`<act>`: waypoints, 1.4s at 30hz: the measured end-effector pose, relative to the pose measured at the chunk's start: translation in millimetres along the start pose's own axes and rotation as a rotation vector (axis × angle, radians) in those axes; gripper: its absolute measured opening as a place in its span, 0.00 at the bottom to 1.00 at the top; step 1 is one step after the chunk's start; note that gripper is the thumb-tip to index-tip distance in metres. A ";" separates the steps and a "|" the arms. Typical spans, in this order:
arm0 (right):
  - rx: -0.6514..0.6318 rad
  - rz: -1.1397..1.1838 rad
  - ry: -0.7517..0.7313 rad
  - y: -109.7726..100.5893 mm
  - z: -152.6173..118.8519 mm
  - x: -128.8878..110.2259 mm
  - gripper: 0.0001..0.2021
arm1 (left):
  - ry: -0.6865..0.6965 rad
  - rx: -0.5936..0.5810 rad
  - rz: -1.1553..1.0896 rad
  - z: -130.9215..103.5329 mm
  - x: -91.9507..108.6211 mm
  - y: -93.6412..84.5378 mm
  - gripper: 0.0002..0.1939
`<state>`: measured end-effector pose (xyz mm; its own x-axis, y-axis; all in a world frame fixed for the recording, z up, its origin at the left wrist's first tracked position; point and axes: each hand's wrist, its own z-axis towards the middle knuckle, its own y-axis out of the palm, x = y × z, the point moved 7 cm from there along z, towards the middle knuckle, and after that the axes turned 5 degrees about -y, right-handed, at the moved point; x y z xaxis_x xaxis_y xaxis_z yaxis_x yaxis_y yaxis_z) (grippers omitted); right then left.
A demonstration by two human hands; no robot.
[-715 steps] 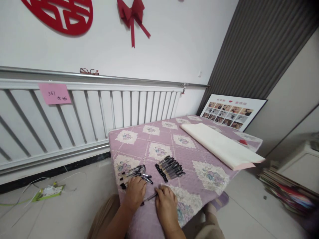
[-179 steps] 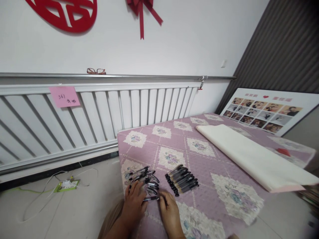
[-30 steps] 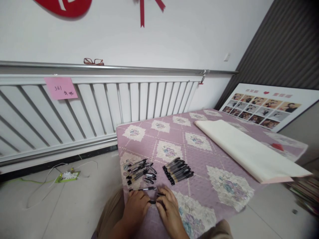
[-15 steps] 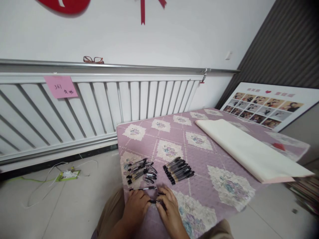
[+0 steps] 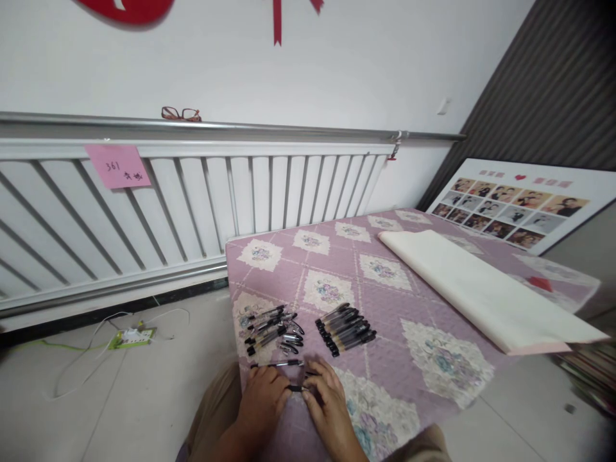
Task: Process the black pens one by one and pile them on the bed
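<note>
My left hand and my right hand meet low in the view, near the front edge of the cloth-covered surface. Both are closed on a black pen, and only a short dark length shows between the fingers. Another dark bit shows under the right fingers; I cannot tell its kind. Just beyond my left fingertips lies a single pen. Farther up rests a loose group of pens, with several caps at its right side. A neat row of black pens lies right of it.
A purple floral cloth covers the surface, with a folded cream sheet on the right. Behind stand a white radiator and a photo board. A power strip with cables lies on the floor at left.
Almost nothing differs. Both hands keep the pen in the same spot, and the view has shifted very slightly.
</note>
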<state>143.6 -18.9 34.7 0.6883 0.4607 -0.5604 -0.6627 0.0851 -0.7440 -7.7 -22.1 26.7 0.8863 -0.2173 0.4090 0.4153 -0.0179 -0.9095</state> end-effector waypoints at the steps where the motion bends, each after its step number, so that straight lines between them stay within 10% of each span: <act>1: 0.014 -0.001 -0.005 -0.8 -0.1 0.1 0.08 | -0.003 0.000 0.003 -0.2 -0.1 -0.3 0.09; 22: 0.353 0.253 0.257 -11.0 -7.2 31.5 0.13 | -0.084 0.107 -0.053 -3.3 -8.7 -3.3 0.11; 42: 0.100 0.135 0.005 -5.7 7.1 1.6 0.08 | 0.061 0.084 0.030 5.2 20.4 2.1 0.09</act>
<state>146.4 -12.4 40.7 0.5923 0.4695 -0.6548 -0.7751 0.1100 -0.6222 12.4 -21.4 33.5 0.8857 -0.2752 0.3740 0.4066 0.0706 -0.9109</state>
